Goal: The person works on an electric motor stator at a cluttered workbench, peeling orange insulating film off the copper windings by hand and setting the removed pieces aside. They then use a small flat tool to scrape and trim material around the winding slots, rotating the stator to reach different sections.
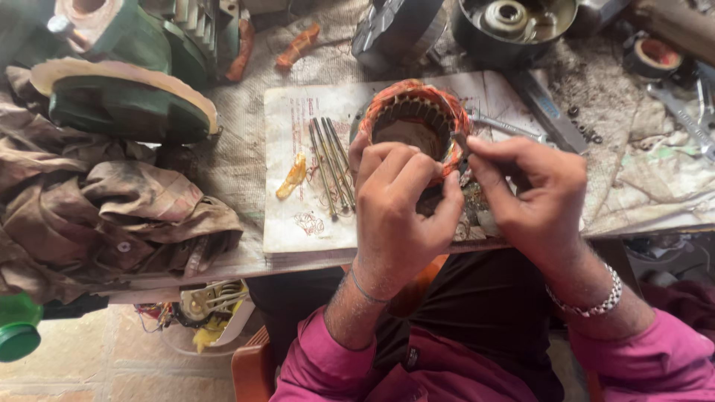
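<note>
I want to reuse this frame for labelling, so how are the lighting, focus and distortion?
Head view: soft, even daylight, no harsh glare; left hand and right hand on the motor stator look sharp, casting faint shadows on the paper sheet; the edges bow slightly from the wide lens, corners softer.

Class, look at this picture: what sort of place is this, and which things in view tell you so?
Probably a small motor repair workshop. Both hands work on a copper-wound stator; long bolts lie on the worn board, and a wrench and oily rags sit on the cluttered bench.
</note>
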A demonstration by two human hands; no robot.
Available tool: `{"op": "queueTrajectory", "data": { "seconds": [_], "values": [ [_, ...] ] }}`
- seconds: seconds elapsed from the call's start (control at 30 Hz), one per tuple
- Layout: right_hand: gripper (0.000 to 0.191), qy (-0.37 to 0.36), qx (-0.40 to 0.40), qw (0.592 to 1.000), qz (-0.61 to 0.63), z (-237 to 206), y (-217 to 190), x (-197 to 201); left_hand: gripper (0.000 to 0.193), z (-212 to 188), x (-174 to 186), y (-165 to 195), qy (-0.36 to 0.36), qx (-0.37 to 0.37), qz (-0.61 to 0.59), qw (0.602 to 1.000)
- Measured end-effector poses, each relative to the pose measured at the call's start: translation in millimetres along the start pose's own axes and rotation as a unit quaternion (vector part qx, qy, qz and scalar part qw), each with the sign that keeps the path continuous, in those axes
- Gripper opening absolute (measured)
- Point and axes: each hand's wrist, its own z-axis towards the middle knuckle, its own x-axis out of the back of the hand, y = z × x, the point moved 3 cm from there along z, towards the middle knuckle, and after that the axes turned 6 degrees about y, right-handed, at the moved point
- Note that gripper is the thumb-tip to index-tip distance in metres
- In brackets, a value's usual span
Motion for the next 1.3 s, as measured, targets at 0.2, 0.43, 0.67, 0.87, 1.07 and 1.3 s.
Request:
{"op": "queueTrajectory", "data": {
  "seconds": [0.2, 0.43, 0.67, 0.87, 1.07, 1.3],
  "values": [
    [0.015, 0.006, -0.024, 0.998, 0.06, -4, 6, -2, 0.017, 1, 1, 1, 0.012, -0.015, 0.002, 1.0],
    [0.014, 0.001, -0.041, 0.998, 0.05, -6, 10, -1, 0.017, 1, 0, -2, 0.01, -0.005, -0.013, 1.0],
    [0.015, -0.024, -0.034, 0.999, 0.035, -3, 9, 1, 0.016, 0, -1, -3, 0.004, 0.006, -0.01, 1.0],
    [0.014, -0.009, -0.061, 0.996, 0.065, -6, 10, -2, 0.017, 1, -1, -2, 0.011, -0.014, -0.004, 1.0],
    [0.015, -0.023, -0.061, 0.996, 0.053, -4, 10, 0, 0.017, 2, 0, -1, 0.009, -0.012, -0.005, 1.0],
    [0.014, -0.026, -0.061, 0.996, 0.065, -4, 11, -2, 0.017, 2, 0, 0, 0.01, -0.014, -0.002, 1.0]
  ]
}}
